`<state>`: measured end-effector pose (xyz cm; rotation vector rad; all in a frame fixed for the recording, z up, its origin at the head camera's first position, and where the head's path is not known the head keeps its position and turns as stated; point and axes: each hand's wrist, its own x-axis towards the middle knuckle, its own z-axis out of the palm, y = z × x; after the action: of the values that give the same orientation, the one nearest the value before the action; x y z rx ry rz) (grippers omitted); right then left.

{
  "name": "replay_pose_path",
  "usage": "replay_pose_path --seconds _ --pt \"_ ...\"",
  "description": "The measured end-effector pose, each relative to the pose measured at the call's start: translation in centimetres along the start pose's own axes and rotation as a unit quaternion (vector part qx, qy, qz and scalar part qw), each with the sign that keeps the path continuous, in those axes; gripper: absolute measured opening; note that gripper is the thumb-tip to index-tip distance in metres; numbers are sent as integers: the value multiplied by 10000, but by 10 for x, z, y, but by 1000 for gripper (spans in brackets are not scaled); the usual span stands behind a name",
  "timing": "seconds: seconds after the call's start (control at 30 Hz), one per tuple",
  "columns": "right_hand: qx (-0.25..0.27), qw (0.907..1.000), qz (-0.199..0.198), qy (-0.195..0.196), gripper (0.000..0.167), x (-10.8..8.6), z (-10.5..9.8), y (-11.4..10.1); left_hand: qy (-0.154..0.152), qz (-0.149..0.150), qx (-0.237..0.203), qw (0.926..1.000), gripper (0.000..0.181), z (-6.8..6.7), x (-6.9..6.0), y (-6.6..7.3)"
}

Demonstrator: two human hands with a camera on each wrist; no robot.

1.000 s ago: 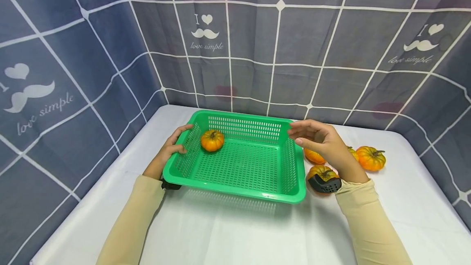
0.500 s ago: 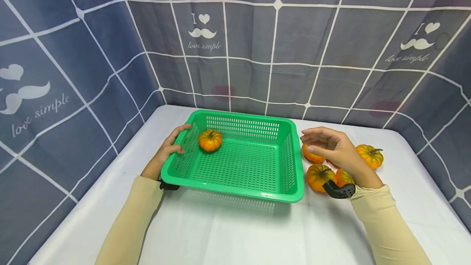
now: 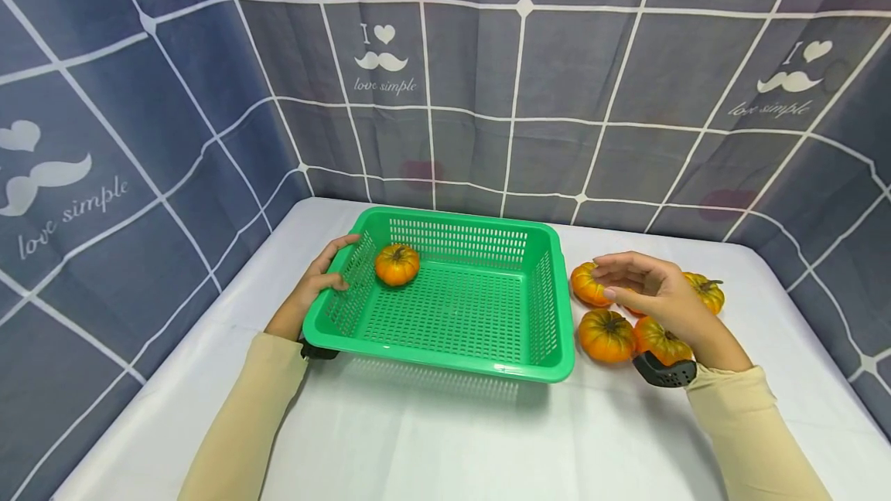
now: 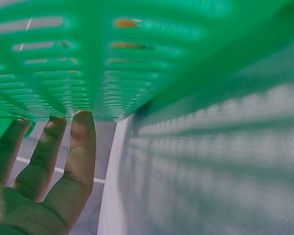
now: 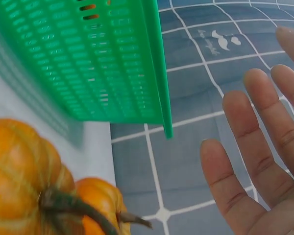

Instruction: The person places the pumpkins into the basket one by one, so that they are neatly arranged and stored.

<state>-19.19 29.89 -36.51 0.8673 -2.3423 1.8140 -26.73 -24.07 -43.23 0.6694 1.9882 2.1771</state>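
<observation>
A green plastic basket (image 3: 445, 360) stands on the table, with one small orange pumpkin (image 3: 397, 265) inside near its left wall. My left hand (image 3: 315, 290) holds the basket's left rim, thumb over the inner side; in the left wrist view, fingers (image 4: 81, 152) lie against the outer wall. Right of the basket, my right hand (image 3: 657, 292) hovers over a cluster of pumpkins with loosely bent fingers and nothing in them. Around it are a front pumpkin (image 3: 607, 337), a back pumpkin (image 3: 588, 284) and one by the wrist (image 3: 664, 340). The hand partly hides others.
Another pumpkin (image 3: 708, 294) lies at the far right of the cluster. A white cloth (image 3: 445, 439) covers the table. Grey-blue checked curtains (image 3: 473, 145) rise behind and at both sides of it.
My right hand has moved from the basket's right rim, rightward and slightly nearer, over the pumpkins. The left hand keeps its hold; the basket and its pumpkin stay put.
</observation>
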Motion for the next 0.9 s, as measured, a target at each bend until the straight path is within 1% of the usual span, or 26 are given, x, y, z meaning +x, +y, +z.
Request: replay_pose_path --seconds 0.13,0.2,0.33,0.43,0.57,0.63,0.77,0.9 --pt "-144 9998 126 42 38 -8 -5 1 -19 7 -33 10000 84 0 -1 0" --pt "-159 9997 175 71 39 -12 -8 1 13 -39 -6 10000 84 0 -1 1" --pt "-103 9995 233 189 46 -21 -14 3 124 -177 192 9996 84 2 -1 2" --pt "-98 9994 197 276 51 -27 -19 8 183 -293 266 9991 85 3 -1 3" --pt "-406 9984 129 370 47 -34 -23 14 198 -393 197 9988 85 3 -1 3" --pt "-655 9969 157 412 44 -37 -25 15 149 -322 144 9993 85 3 -1 2" --pt "-945 9937 275 537 45 -47 -31 20 102 -191 75 9997 84 2 -2 3" --pt "-1079 9908 433 696 44 -58 -37 24 153 -227 65 9996 85 2 -2 4"
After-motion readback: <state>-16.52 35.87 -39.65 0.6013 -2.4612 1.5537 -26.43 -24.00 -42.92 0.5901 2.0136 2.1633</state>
